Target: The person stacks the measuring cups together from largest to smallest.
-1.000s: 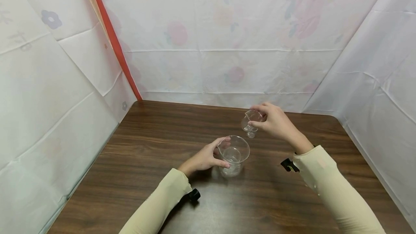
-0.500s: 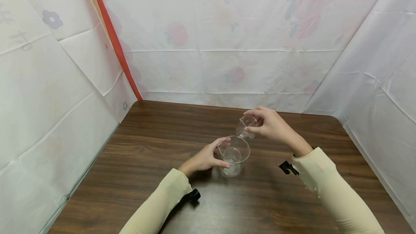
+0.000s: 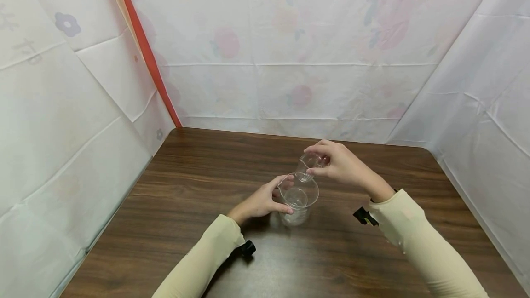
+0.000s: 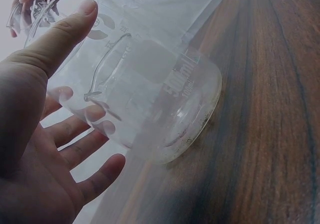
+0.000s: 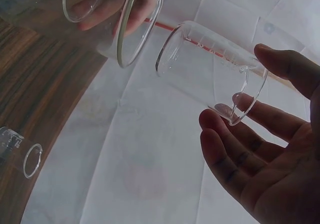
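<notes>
A large clear glass beaker stands on the table, my left hand gripping its left side between thumb and fingers. Inside it sits a smaller beaker, whose spouted rim shows through the glass in the left wrist view. My right hand pinches another small graduated beaker near its spouted rim, thumb on one side and fingertips on the other. In the head view that beaker's base is by the far edge of the large beaker's mouth. Whether the two touch there I cannot tell.
A tiny beaker stands on the table beyond the large one, mostly hidden behind my right hand in the head view. The dark wooden tabletop ends at white printed curtains behind and at both sides.
My right hand has brought the small beaker left and nearer to me, from beside the tiny beaker to the large beaker's rim. The left hand and large beaker have stayed put.
</notes>
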Motion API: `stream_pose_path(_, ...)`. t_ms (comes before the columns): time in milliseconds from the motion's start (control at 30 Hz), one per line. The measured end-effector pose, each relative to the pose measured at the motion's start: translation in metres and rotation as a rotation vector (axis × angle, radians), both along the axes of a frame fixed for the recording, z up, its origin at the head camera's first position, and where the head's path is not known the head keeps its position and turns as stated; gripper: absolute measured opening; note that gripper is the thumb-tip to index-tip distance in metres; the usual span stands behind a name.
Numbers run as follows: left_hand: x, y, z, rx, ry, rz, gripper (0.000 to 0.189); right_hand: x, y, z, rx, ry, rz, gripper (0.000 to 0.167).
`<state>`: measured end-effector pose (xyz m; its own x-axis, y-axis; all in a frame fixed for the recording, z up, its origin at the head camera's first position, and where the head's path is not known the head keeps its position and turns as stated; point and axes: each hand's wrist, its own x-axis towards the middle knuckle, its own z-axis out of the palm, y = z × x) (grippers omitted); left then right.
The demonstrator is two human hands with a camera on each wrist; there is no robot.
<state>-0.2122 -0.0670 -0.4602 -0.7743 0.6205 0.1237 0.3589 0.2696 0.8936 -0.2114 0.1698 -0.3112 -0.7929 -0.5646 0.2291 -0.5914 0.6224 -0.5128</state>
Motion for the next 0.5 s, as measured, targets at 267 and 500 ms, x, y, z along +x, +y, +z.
stream_pose_path(267,0.0007,-0.0006,0.0007,0.002,-0.007,0.000,0.088,0.0040,-0.0055,-0.0036,0.020,-0.034,0.026,0.040)
stream_pose_path(500,0.0015,-0.0024,0.0017,-0.046,-0.053,0.025,0.091,0.0047,-0.0102,-0.0065,0.066,-0.002,0.076,0.039)
